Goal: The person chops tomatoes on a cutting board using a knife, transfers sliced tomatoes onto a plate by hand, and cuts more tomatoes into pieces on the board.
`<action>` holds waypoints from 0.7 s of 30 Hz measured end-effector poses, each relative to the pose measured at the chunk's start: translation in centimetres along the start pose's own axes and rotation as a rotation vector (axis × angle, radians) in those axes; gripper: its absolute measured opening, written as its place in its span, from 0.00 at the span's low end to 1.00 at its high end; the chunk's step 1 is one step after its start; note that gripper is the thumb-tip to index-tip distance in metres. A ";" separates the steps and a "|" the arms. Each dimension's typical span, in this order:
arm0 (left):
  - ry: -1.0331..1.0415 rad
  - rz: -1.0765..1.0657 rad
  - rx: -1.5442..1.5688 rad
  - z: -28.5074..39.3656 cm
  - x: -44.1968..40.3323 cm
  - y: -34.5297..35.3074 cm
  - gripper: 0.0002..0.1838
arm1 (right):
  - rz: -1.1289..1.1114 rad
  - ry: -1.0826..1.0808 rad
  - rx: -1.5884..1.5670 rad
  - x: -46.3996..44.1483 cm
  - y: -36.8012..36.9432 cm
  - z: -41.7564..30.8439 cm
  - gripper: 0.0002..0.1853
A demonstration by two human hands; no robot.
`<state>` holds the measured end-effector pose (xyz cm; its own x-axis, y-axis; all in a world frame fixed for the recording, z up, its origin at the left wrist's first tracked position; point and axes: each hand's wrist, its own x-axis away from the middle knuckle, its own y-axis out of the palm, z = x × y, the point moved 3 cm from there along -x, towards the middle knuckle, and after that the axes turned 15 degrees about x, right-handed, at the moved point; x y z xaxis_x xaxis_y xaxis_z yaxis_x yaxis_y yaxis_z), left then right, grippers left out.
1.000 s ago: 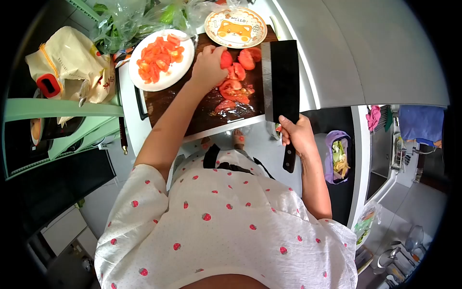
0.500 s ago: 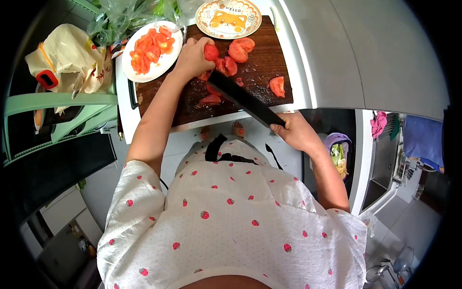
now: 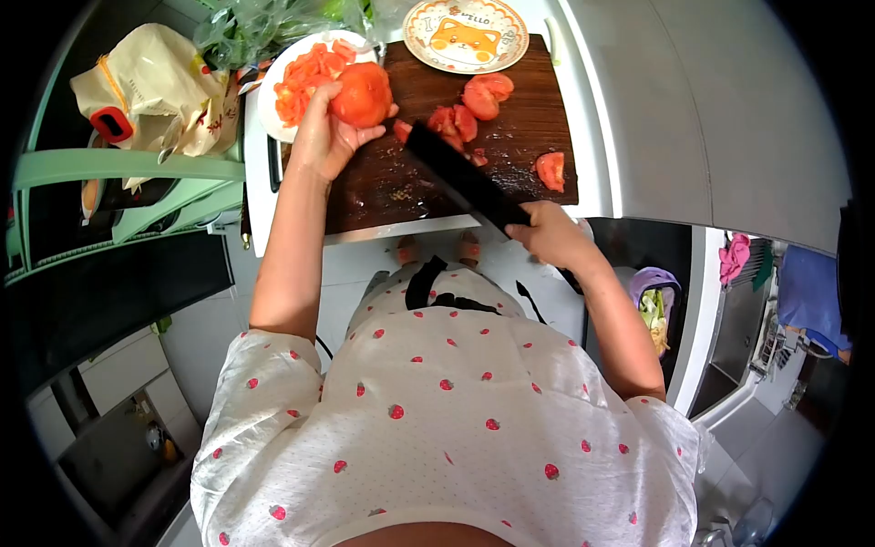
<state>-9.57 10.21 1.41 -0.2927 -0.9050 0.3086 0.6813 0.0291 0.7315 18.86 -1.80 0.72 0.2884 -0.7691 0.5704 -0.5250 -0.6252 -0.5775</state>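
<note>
My left hand (image 3: 335, 132) is turned palm up over the left part of the cutting board, its fingers curled around a large piece of peeled-looking tomato (image 3: 362, 95). That piece overlaps the edge of a white plate (image 3: 271, 108) heaped with cut tomato (image 3: 305, 75). In my right hand (image 3: 550, 235) is the handle of a black-bladed knife (image 3: 465, 179). The blade slants up and left above the dark wooden cutting board (image 3: 365, 196), its tip close to some tomato chunks (image 3: 453, 121). A tomato half (image 3: 488, 95) and a wedge (image 3: 550, 170) lie farther right.
A plate with a cartoon animal (image 3: 466, 38) sits at the board's far edge. Plastic bags of greens (image 3: 273, 32) are behind the white plate. On the left, a cream bag (image 3: 150, 87) rests by a green shelf (image 3: 128, 167). A bin (image 3: 654, 301) stands below right.
My left hand has turned palm up and drawn back left with tomato in it. Pieces on the board's near left are gone from there. The knife stays at a similar slant.
</note>
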 end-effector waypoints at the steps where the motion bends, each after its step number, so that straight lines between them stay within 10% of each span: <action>1: -0.053 -0.038 0.077 -0.1 0.6 -0.4 0.28 | -0.006 0.048 -0.005 0.1 -0.2 -0.1 0.08; 10: -0.181 0.084 0.127 -3.3 4.6 -3.3 0.29 | 0.092 0.053 0.072 0.8 -0.7 -1.6 0.12; 14: -0.219 0.218 -0.248 -3.4 5.1 -2.8 0.30 | 0.100 0.042 0.088 0.3 -0.5 -1.4 0.11; 21: 0.289 0.360 -1.315 -2.9 5.2 -2.3 0.28 | 0.123 0.008 0.031 0.1 -0.2 -2.5 0.10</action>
<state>-10.70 4.19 -0.46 0.0686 -0.9923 0.1031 0.8596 0.0064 -0.5109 17.00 -1.39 2.37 0.2166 -0.8393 0.4986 -0.5313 -0.5298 -0.6611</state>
